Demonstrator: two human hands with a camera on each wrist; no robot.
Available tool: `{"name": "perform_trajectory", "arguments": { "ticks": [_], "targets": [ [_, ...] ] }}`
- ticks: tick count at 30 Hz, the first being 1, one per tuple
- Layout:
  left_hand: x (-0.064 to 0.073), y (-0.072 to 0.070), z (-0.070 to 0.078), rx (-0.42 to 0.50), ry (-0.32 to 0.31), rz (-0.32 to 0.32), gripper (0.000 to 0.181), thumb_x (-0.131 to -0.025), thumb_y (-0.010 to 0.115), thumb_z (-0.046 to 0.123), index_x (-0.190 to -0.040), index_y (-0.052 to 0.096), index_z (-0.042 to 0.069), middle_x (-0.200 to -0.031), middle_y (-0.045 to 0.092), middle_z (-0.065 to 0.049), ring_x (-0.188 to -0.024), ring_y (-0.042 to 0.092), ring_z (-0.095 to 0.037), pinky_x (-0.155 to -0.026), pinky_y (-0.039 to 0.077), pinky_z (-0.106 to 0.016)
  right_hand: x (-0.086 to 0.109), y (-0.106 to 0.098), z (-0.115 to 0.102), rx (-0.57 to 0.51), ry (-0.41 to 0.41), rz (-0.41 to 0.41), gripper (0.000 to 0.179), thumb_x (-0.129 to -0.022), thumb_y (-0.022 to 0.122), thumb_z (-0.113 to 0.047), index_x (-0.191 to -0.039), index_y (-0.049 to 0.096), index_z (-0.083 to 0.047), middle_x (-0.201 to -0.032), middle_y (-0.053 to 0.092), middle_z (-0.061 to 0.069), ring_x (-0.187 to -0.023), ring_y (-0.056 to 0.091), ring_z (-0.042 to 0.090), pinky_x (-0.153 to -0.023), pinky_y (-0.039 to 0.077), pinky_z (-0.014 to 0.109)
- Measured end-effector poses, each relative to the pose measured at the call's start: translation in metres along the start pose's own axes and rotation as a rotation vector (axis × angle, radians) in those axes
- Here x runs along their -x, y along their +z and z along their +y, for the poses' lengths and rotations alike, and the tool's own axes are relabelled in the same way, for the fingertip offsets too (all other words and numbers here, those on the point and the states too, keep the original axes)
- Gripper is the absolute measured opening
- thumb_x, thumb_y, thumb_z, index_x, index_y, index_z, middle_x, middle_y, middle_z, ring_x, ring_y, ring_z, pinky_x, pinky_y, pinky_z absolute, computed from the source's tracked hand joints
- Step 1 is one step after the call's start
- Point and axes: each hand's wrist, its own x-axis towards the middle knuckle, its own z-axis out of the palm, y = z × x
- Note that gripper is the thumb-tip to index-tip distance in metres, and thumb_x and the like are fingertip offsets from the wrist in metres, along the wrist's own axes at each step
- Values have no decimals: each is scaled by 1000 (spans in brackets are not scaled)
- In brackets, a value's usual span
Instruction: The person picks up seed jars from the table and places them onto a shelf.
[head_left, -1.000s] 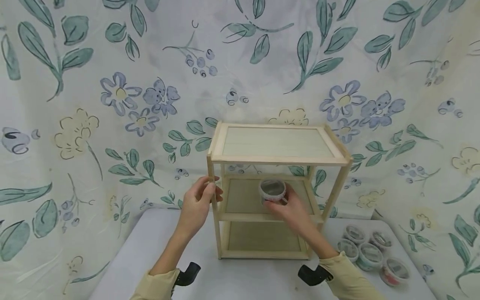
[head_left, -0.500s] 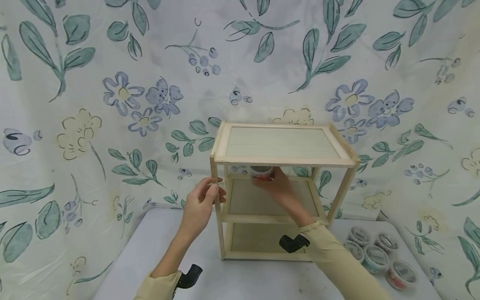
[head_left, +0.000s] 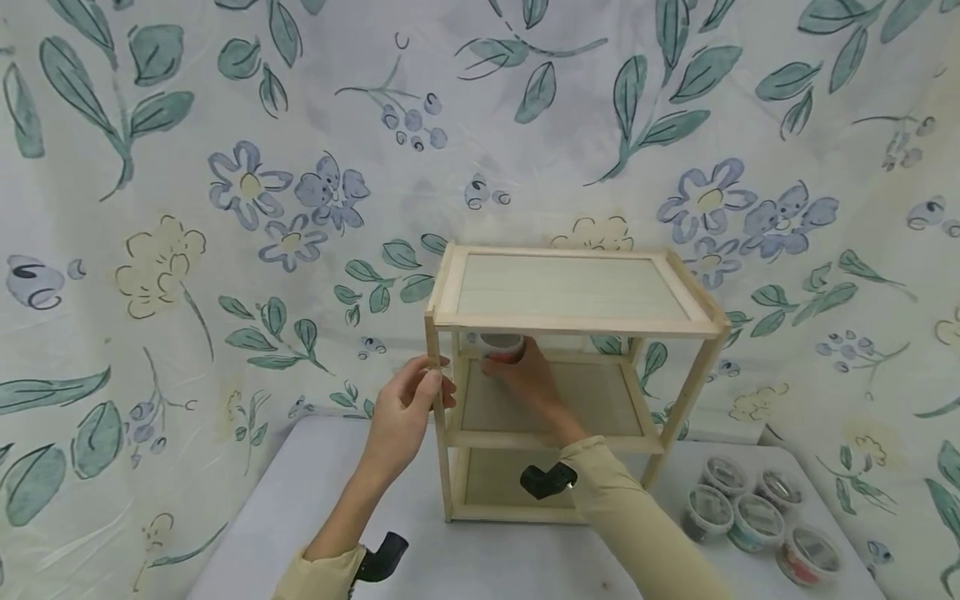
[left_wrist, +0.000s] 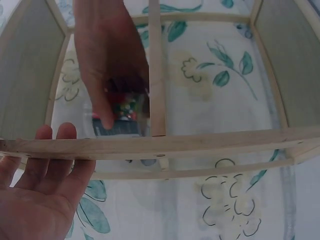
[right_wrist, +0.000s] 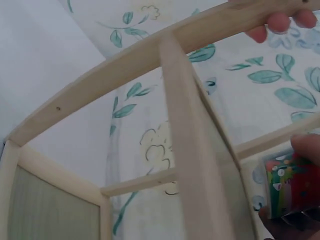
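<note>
A small wooden shelf rack (head_left: 577,321) with three levels stands on the table. My left hand (head_left: 405,404) grips its left front post (left_wrist: 115,148), fingertips showing past the wood in the left wrist view. Under the top board, my right hand (head_left: 525,379) reaches in over the middle shelf (head_left: 592,396). It holds a small round plastic tub (head_left: 501,345) near the rack's left side. A red, patterned label shows on the tub (right_wrist: 285,182) in the right wrist view. I cannot tell whether the tub touches the middle shelf.
Several clear lidded tubs (head_left: 757,521) stand grouped on the white table (head_left: 337,467), right of the rack. Behind hangs a floral cloth (head_left: 337,108). The rack's top board and right front post (head_left: 686,404) enclose the right hand's space.
My right hand has carried the tub deeper into the rack and leftward, beneath the top board. The left hand keeps its grip on the post. The view has shifted slightly.
</note>
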Motion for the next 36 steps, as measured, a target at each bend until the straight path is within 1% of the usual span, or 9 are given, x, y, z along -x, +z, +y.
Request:
{"name": "perform_trajectory", "arguments": {
  "ticks": [3, 7, 10, 13, 22, 27, 32, 36],
  "targets": [
    [0, 0, -1, 3, 0, 1, 27, -105, 48, 30, -123, 60, 14, -98, 65, -17, -86, 68, -22, -85, 54, -35, 1, 10, 5, -8, 23, 19, 70, -82, 75, -25, -138, 42, 3, -127, 57, 18, -111, 56, 29, -98, 45, 44],
    [0, -1, -1, 0, 9, 4, 26, -105, 47, 29, -123, 60, 15, -95, 66, -9, -85, 68, -21, -85, 54, -34, 6, 19, 7, -10, -12, 28, 68, -83, 76, -23, -136, 43, 3, -126, 58, 19, -112, 57, 30, -99, 45, 45],
    [1, 0, 0, 8, 19, 2, 25, -105, 47, 28, -122, 60, 14, -96, 66, -12, -85, 68, -21, -85, 54, -33, 9, 23, 8, 42, -55, 32, 70, -83, 76, -25, -136, 42, 4, -126, 58, 22, -113, 58, 32, -97, 47, 47],
    [0, 0, 1, 17, 30, 1, 25, -105, 47, 26, -122, 59, 12, -97, 65, -17, -85, 67, -22, -84, 55, -31, 10, 24, 9, 76, -68, 37, 72, -83, 76, -28, -136, 41, 4, -126, 58, 22, -112, 59, 32, -97, 47, 47],
    [-1, 1, 1, 16, 18, -1, 26, -105, 46, 25, -123, 59, 11, -98, 65, -19, -85, 68, -21, -86, 54, -29, 10, 23, 10, 63, -74, 25, 73, -83, 76, -27, -137, 40, 6, -128, 57, 23, -115, 58, 33, -99, 46, 48],
    [-1, 2, 1, 14, 14, 7, 26, -105, 46, 25, -123, 59, 12, -98, 65, -18, -85, 68, -21, -86, 55, -29, 8, 24, 12, 71, -76, 27, 73, -83, 76, -29, -137, 41, 5, -128, 57, 22, -115, 58, 32, -100, 46, 47],
    [-1, 3, 1, 22, 10, 3, 26, -105, 46, 25, -123, 59, 12, -99, 64, -22, -85, 67, -22, -86, 54, -29, 8, 24, 13, 70, -60, 26, 73, -84, 76, -30, -138, 41, 4, -129, 57, 21, -117, 57, 32, -101, 45, 47],
    [-1, 3, 2, 10, 3, 7, 26, -106, 45, 26, -124, 59, 12, -99, 65, -18, -86, 67, -21, -87, 54, -28, 9, 23, 11, 64, -60, 21, 74, -84, 76, -30, -139, 40, 4, -130, 56, 22, -118, 57, 33, -102, 44, 48]
  ]
}}
